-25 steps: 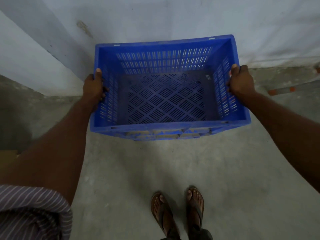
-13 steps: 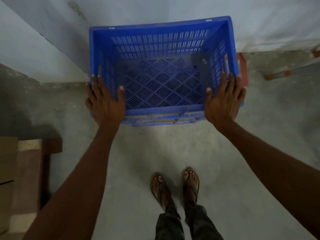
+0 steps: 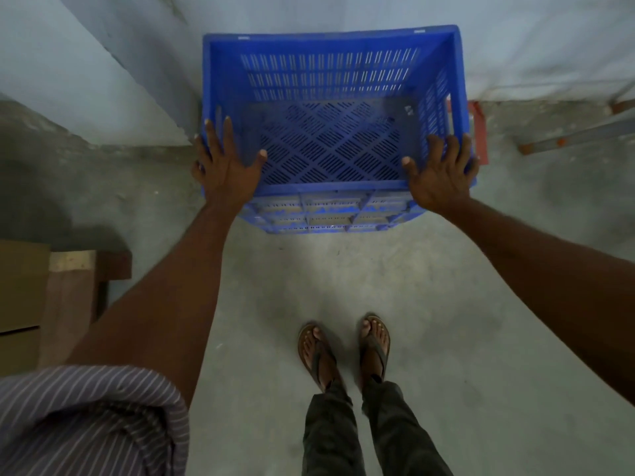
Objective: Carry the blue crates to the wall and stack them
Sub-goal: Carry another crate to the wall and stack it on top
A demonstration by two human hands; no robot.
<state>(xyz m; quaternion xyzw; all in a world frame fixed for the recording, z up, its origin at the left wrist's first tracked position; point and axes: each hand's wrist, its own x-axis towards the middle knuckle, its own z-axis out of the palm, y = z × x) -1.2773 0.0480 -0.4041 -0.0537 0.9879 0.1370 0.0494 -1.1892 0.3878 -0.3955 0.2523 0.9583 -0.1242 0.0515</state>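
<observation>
Far to my left, a cardboard box [image 3: 20,286] and a wooden block [image 3: 74,262] sit on the concrete floor [image 3: 446,304], and my striped sleeve [image 3: 86,424] fills the lower corner. Next comes my left hand [image 3: 225,166]. It lies flat on the near left corner of the blue crate [image 3: 330,73], fingers straight along the short side's rim and thumb spread over the near rim, gripping nothing. The crate stands upright, open top up, at the foot of the pale wall [image 3: 515,46]; whether it touches the wall I cannot tell. Its long axis runs left to right, parallel to the wall, with one long side facing me and my sandalled feet [image 3: 374,341]. Two small pale marks on the far rim are too small to read. My right hand [image 3: 441,176] mirrors the left, pressed flat on the near right corner with fingers extended and loose. Just beyond the crate's right side a red strip [image 3: 480,132] shows, and farther right a grey bar [image 3: 577,135] lies on the floor by the wall.
</observation>
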